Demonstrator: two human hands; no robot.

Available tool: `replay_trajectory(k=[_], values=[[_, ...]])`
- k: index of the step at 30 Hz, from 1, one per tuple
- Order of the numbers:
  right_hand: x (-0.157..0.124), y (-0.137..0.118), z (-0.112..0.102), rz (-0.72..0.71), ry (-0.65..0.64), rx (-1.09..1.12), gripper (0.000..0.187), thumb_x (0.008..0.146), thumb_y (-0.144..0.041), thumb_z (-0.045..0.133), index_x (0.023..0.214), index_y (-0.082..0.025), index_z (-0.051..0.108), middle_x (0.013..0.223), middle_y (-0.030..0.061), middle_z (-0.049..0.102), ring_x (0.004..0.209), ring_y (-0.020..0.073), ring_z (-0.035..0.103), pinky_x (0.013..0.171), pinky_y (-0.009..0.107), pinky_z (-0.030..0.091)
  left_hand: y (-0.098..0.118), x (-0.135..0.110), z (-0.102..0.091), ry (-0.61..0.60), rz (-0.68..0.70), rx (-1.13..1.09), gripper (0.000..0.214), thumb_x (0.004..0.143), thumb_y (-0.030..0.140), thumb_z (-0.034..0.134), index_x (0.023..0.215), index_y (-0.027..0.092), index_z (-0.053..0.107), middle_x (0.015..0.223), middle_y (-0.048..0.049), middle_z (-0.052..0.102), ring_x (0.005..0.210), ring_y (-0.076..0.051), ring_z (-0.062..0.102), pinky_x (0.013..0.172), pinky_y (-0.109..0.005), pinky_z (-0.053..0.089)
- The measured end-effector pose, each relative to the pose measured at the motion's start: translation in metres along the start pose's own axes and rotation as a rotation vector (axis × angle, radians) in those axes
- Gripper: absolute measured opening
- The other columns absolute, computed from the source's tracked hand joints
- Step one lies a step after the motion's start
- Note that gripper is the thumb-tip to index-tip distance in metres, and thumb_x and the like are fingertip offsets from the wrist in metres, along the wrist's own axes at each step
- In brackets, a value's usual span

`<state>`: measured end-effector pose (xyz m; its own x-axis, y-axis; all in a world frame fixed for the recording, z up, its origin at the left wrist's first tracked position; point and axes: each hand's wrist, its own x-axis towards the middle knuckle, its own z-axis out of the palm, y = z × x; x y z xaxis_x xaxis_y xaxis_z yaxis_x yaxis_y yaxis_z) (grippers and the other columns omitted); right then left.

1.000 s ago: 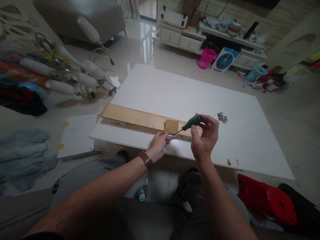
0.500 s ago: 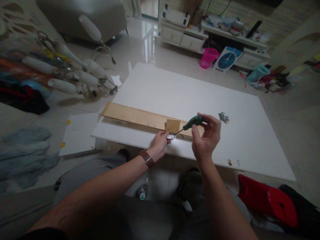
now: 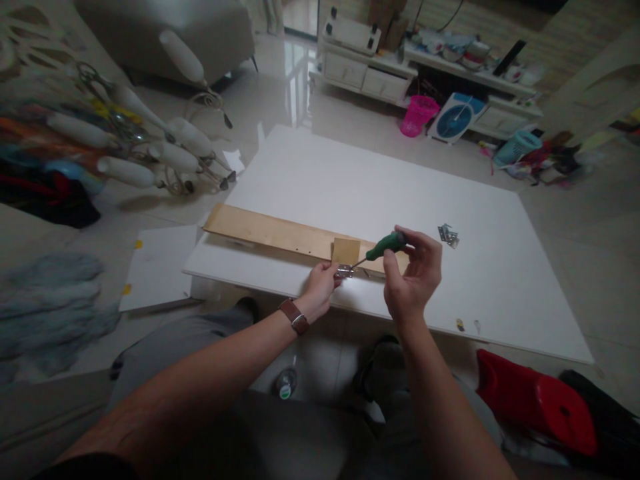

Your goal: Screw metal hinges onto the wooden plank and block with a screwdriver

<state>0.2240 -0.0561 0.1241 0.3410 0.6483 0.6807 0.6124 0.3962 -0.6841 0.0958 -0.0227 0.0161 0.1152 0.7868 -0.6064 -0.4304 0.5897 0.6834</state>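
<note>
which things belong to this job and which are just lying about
Seemingly in the job:
- green-handled screwdriver
- small silver metal fitting
- long tan wooden board
- flat white panel
- pile of silver hardware

Seemingly unrelated:
- pink plastic basket
- blue-and-white square fan
- clear plastic bottle

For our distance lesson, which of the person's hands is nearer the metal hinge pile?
Right. The right hand, gripping the screwdriver, is just left of the hinge pile; the left hand, holding one hinge, is farther left.
</note>
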Motion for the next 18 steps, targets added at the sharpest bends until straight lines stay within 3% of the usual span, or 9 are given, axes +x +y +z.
replay_trajectory(k=[6,13,18], values=[[0.0038,0.0015,0.0009,-0.045,0.052,-0.024,0.033,0.085,-0.026,0.081,0.114,-0.028,0.065,0.106,0.0025,0.063,0.099,0.0204,0.067,0.078,0.038,0.063,0.0028,-0.0026,0.0006,-0.001,-0.006,-0.008,0.011,0.090,0.019,0.076,0.088,0.017,0.065,0.091,-0.0075,0.075,0.076,-0.015,0.069,0.076,-0.028,0.052],[0.0000,-0.0025,0.0005,-0.018,0.003,0.010,0.040,0.091,-0.021,0.069,0.130,-0.029,0.063,0.125,0.0058,0.069,0.115,0.0233,0.072,0.087,0.042,0.064,0.0022,-0.0006,0.0021,0.012,-0.012,-0.017,0.011,0.095,0.017,0.070,0.085,0.016,0.064,0.089,-0.0070,0.074,0.076,-0.014,0.069,0.077,-0.028,0.053],[0.0028,0.0008,0.0004,-0.032,0.018,-0.056,0.036,0.085,-0.028,0.079,0.118,-0.028,0.064,0.113,0.0038,0.064,0.105,0.0224,0.069,0.081,0.040,0.065,0.0025,-0.0011,0.0019,0.015,-0.006,0.007,0.012,0.094,0.019,0.072,0.086,0.017,0.064,0.088,-0.0063,0.074,0.075,-0.014,0.068,0.074,-0.027,0.053]])
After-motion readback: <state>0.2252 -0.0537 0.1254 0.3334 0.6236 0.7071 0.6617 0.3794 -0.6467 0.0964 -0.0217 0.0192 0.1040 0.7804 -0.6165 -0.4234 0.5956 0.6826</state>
